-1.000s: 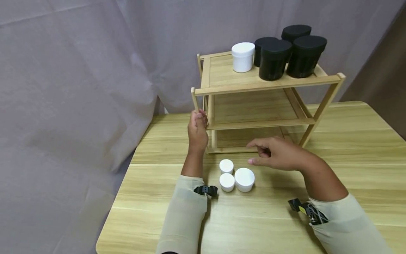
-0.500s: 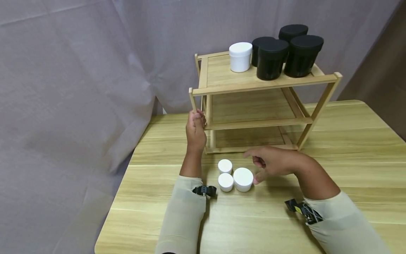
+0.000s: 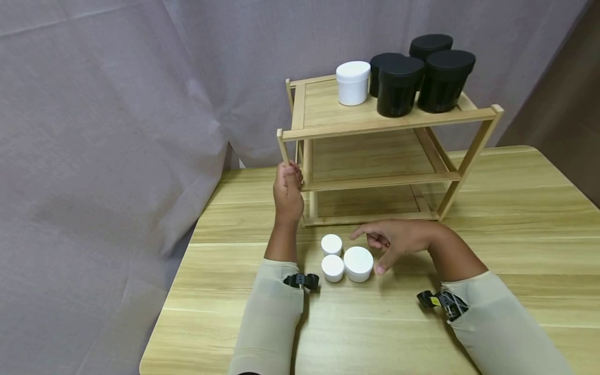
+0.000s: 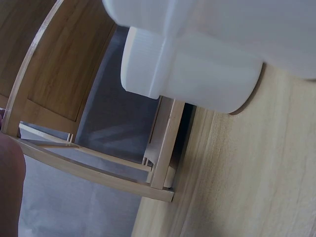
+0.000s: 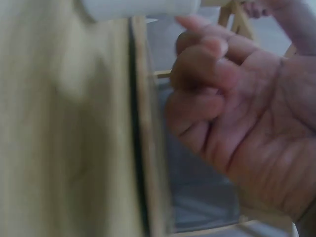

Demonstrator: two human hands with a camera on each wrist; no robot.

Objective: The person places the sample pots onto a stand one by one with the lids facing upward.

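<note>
Rack (image 3: 384,182) gripped by the left hand (image 3: 288,195), large white jar (image 3: 358,264) on the desk (image 3: 211,291) beside the right hand (image 3: 391,240).

From where I watch, the left hand's grip is clamped round the rack's near left post (image 3: 283,147). The right hand's grip is apart: I see thumb and index finger spread, the other fingers curled in. The thumb is just right of the large white jar, the index finger toward its far side; I cannot tell whether either touches. Just left of that jar I see a near small jar (image 3: 333,268) and a far small jar (image 3: 331,245), both white, all three in front of the rack. On its top shelf (image 3: 323,107), a taller white jar (image 3: 353,86) stands left of four black jars (image 3: 399,91).
</note>
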